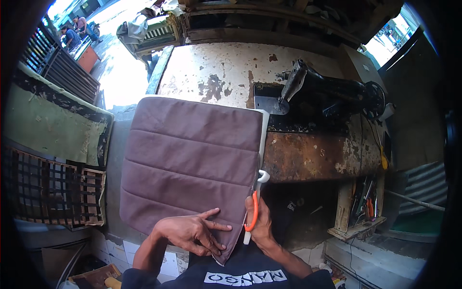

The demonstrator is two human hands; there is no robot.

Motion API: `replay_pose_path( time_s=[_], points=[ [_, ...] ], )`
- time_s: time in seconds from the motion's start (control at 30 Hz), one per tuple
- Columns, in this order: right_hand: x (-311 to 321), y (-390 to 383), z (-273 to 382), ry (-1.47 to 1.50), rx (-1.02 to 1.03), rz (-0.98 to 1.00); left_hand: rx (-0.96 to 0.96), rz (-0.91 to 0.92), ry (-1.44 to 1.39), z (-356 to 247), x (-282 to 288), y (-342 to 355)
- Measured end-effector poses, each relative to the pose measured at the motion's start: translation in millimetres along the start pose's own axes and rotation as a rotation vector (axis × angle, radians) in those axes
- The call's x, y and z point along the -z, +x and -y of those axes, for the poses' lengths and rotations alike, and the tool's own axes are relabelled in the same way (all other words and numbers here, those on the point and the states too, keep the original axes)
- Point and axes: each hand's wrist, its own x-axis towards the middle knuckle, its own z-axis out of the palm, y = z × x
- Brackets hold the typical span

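Note:
A mauve-brown padded panel with stitched channels (190,154) lies partly on the table and reaches down to my body, a pale backing (263,132) showing along its right edge. My left hand (197,231) presses on the panel's lower part with fingers spread. Closed around orange-handled scissors (252,212), my right hand (259,226) is at the panel's right edge, where the blades point up along it. A curled white strip (263,176) hangs beside the blades; whether they are cutting is unclear.
A worn table (202,72) holds a black sewing machine (353,96), with a tool holder (358,216) below at right. Upholstered pieces (57,120) and a webbed frame (53,188) stand left. Two people (82,31) are outside at upper left. Wooden shelving (260,14) is behind.

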Motion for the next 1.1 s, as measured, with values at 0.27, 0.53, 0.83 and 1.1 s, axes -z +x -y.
replay_pose_path(
  time_s=[0.27, 0.53, 0.83, 1.1],
  points=[
    [1, 16, -4, -0.040, 0.086, -0.011, 0.002, 0.163, 0.056, 0, 2, -5],
    [-1, 16, 3, -0.096, 0.174, -0.086, 0.029, 0.292, 0.007, -3, 2, -2],
    [2, 9, 18, 0.117, 0.079, 0.000, 0.052, 0.276, -0.054, -10, 3, -1],
    [7, 11, 0, 0.388, 0.251, 0.161, 0.126, -1.038, 0.618, -70, 165, 59]
  ],
)
